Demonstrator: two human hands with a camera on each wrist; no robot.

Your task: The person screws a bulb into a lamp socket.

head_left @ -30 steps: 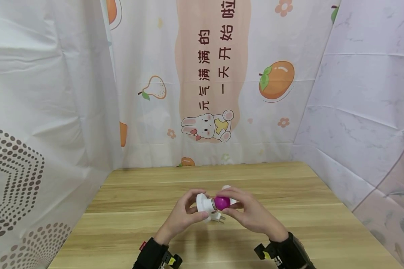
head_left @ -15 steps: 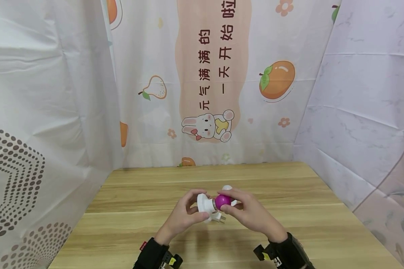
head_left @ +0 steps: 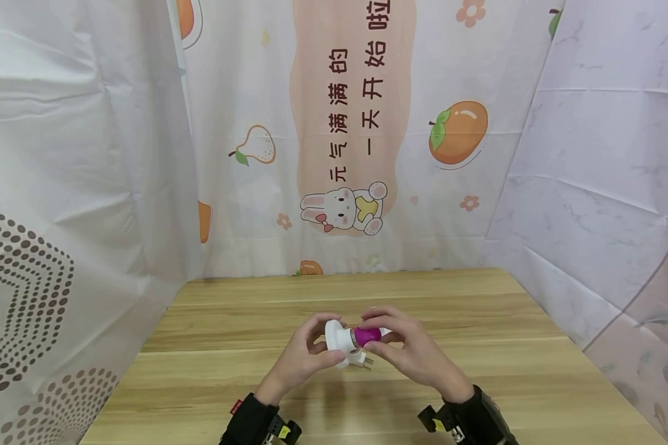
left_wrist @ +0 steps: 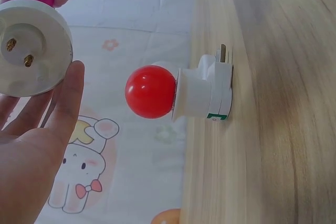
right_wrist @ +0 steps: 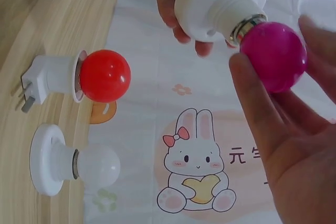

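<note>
My left hand (head_left: 306,352) grips a round white lamp holder (head_left: 336,340) by its wide base, above the table. In the left wrist view, two brass-coloured contacts show on the underside of that holder. A purple light bulb (right_wrist: 274,56) sits with its metal screw cap at the holder's mouth, part of the metal still showing. My right hand (head_left: 417,353) holds this bulb between thumb and fingers. How deep the cap goes into the socket cannot be seen.
On the wooden table (head_left: 228,383) behind the hands stands a white plug-in socket (right_wrist: 58,80) with a red bulb (right_wrist: 105,76). Beside it is a white round lamp holder (right_wrist: 46,160) with a white bulb (right_wrist: 102,165). A printed curtain (head_left: 245,204) hangs behind the table.
My right fingers have shifted around the purple bulb, and now hide the white bulb in the head view. The left hand and holder stay nearly still.
</note>
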